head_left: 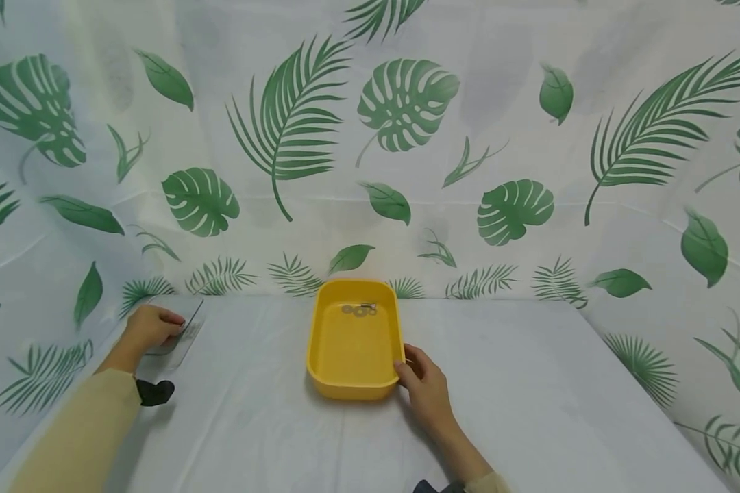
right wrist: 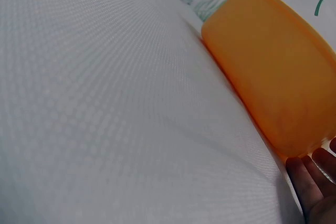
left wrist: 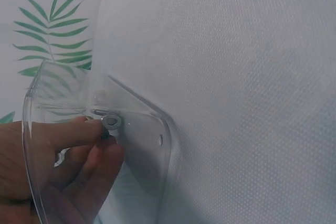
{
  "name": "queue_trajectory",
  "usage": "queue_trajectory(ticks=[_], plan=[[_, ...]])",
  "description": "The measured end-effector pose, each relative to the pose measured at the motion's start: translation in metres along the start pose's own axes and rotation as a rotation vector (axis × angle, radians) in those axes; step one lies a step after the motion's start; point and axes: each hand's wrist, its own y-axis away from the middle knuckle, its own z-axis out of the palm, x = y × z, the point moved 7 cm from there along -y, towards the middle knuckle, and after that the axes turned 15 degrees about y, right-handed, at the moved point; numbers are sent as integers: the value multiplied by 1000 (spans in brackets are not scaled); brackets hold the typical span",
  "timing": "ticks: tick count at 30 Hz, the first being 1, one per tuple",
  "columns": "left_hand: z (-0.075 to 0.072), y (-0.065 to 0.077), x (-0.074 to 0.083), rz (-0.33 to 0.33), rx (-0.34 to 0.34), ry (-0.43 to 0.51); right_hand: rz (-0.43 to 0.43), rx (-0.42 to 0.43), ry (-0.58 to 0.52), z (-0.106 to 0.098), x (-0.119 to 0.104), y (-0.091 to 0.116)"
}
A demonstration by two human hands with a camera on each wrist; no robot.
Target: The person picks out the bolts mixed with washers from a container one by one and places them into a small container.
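Note:
At the far left, my left hand (head_left: 151, 327) reaches into a clear plastic container (head_left: 188, 342). In the left wrist view, its thumb and fingers pinch a small metal washer (left wrist: 111, 121), with a darker bit just below it that is too small to make out. The container's transparent wall (left wrist: 31, 145) stands in front of part of that hand. My right hand (head_left: 428, 387) holds the near right corner of a yellow tray (head_left: 354, 392), thumb at the rim and fingers along the outer side. Several metal washers (head_left: 360, 312) and a small silver piece (head_left: 368, 306) lie at the tray's far end.
A white cloth (head_left: 253, 411) covers the table. Behind and beside it hangs a white curtain with green leaf prints (head_left: 407, 103). The tray stands around the table's middle, near the curtain; the clear container is by the left edge.

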Motion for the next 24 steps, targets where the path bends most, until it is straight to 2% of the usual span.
queue_trajectory(ticks=[7,20,24], plan=[[4,-1,0,11,-5,-9,2,-1,-12,-1,3,1],[3,-8,-8,-40,38,-14,2,7,-1,0,3,-1],[2,-8,-7,-28,38,0,12,4,-5,1,4,-1]])
